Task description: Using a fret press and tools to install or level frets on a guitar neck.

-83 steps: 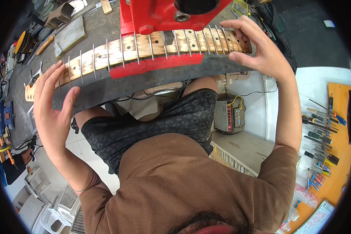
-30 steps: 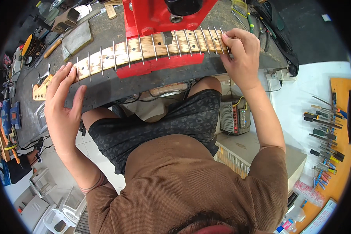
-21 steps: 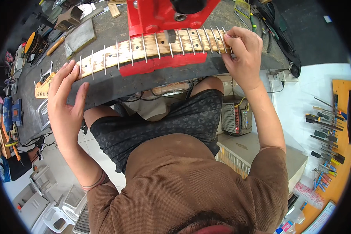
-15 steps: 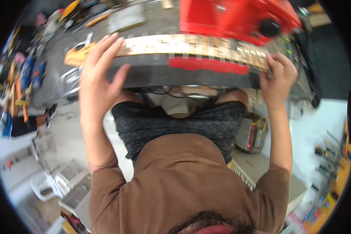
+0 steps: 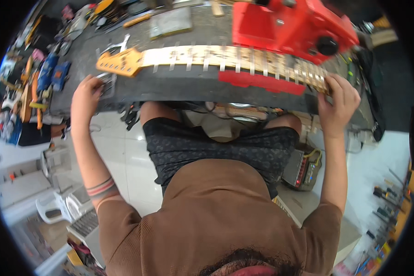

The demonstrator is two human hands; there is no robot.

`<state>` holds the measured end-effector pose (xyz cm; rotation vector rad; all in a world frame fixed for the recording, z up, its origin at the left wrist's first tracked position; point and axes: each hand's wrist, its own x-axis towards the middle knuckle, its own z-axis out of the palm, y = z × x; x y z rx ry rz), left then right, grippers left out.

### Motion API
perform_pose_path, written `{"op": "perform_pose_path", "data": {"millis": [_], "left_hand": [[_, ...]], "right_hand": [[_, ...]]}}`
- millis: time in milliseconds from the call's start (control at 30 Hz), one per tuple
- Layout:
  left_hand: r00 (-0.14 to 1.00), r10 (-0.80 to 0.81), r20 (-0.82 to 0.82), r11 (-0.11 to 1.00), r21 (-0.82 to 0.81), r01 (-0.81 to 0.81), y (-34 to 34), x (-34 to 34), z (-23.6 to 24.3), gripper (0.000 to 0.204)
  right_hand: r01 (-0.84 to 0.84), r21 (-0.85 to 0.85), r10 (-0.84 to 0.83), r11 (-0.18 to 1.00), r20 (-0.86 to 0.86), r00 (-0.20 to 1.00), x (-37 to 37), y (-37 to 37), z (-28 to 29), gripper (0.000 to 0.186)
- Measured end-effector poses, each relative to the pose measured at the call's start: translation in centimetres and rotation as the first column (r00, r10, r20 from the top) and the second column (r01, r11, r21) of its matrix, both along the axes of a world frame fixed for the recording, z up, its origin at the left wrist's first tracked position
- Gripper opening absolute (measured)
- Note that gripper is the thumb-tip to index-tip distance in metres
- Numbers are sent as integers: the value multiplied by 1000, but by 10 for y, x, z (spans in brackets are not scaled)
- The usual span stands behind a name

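Observation:
A guitar neck (image 5: 195,55) lies crosswise over the bench, its honey-coloured headstock (image 5: 122,62) to the left. Short pale strips run across the fretboard and stick out past its near edge. My right hand (image 5: 339,102) is closed on the heel end of the neck, thumb on the near side and fingers over the top. Off to the left, clear of the headstock, my left hand (image 5: 86,95) has its fingers curled together beside a flat, shiny clear item (image 5: 108,84) on the bench. What those fingers hold, if anything, is hidden.
A large red tool with a black knob (image 5: 327,45) stands just behind the neck, and a red strip (image 5: 262,83) shows along its near side. A grey block (image 5: 171,22), a wrench (image 5: 124,42) and several tools lie at the back left. The bench (image 5: 188,87) ends before my knees.
My left hand has come off the headstock end of the neck and moved left and toward me, its fingers now curled. My right hand keeps its hold on the heel.

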<state>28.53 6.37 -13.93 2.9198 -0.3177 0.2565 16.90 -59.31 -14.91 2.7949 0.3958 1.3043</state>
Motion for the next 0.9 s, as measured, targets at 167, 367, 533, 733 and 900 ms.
{"op": "perform_pose_path", "data": {"millis": [167, 367, 533, 733, 900], "left_hand": [[998, -53, -20, 995, 82, 55, 3, 2, 2, 7], [991, -128, 30, 983, 133, 123, 3, 4, 3, 7], [988, -92, 128, 994, 68, 84, 8, 0, -2, 6], [965, -64, 254, 995, -63, 82, 13, -2, -9, 5], [910, -7, 414, 989, -129, 66, 14, -12, -1, 6]], "right_hand": [[-21, 12, 20, 1000, 43, 999, 5, 1, -7, 51], [31, 45, -33, 999, 54, 998, 3, -1, -21, 59], [-4, 116, -9, 993, 113, 994, 6, -11, -33, 58], [-53, 110, 35, 993, 156, 987, 14, -14, -41, 59], [-41, 130, 19, 991, 166, 986, 18, -9, -45, 58]]}}
